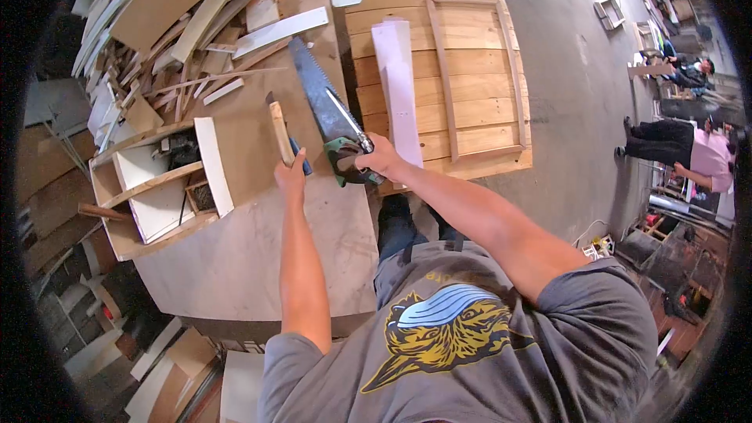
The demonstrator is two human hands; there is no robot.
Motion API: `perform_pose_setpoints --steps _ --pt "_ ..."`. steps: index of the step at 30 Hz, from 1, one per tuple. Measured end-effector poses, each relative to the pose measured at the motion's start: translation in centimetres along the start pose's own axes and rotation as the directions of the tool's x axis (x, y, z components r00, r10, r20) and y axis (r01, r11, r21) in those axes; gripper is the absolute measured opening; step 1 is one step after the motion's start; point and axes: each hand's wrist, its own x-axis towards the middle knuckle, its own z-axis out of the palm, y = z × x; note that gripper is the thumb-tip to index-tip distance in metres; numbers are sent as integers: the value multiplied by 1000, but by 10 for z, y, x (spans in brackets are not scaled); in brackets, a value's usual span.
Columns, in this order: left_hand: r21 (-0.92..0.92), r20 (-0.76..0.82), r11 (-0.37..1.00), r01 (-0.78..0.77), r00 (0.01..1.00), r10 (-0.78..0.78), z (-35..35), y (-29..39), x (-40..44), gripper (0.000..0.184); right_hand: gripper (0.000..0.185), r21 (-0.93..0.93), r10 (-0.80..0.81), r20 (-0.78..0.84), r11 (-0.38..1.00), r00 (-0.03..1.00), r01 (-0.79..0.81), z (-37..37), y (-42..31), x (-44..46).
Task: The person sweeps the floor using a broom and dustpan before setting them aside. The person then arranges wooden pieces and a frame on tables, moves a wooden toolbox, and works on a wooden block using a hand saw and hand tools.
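My right hand (380, 158) is closed at the green handle end of a hand saw (317, 86), whose toothed blade points away from me over the workbench's edge. A slim shiny metal tool (363, 139) lies along the saw in the same hand; its kind I cannot make out. In my closed left hand (291, 178) is a wooden-handled tool (280, 131) with a short dark tip. Beside it, a blue-handled tool (299, 158) shows partly, the rest hidden by the fingers. Both hands are above the workbench (258, 258), the left nearer the wooden box.
An open compartmented wooden box (160, 188) stands on the left. Behind it lies a heap of wood offcuts (196, 23). A slatted wooden panel (478, 70) with pale boards (398, 94) on it is right of the bench. Other people (666, 145) are at far right.
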Motion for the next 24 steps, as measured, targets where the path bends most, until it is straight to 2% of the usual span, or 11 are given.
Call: perform_pose_setpoints --steps 1,4,7,10,11,14,18,20,21,24 --pt "-56 29 996 77 997 -75 3 14 -16 42 40 68 -48 28 997 998 46 -4 15 5" --pt "-243 62 969 44 998 -30 26 24 -46 32 41 126 -26 59 992 998 18 -26 -13 -22" --pt "-343 142 937 68 990 -20 54 14 -71 28 47 143 -39 53 989 998 31 -52 1 -31" --pt "-396 154 917 40 988 23 88 9 -97 28 53 159 -55 49 986 997 46 -85 7 -44" --pt "-381 110 925 -7 993 52 101 12 -108 35 54 172 -57 43 984 997 49 -96 7 -48" --pt "-303 102 942 -146 977 185 133 24 -134 39 55 221 -55 36 974 998 45 -135 14 -61" --pt "-224 169 972 -73 979 112 171 66 -176 41 53 305 -64 50 951 997 46 -196 18 -82" --pt "-270 170 950 -158 963 209 201 66 -182 37 53 367 -70 54 929 996 45 -227 38 -81" --pt "-257 171 952 -165 962 213 215 73 -189 38 49 387 -125 34 917 992 103 -243 41 -85" --pt "-278 172 940 -199 952 253 264 92 -205 40 47 414 -76 -8 908 997 73 -291 45 -96"
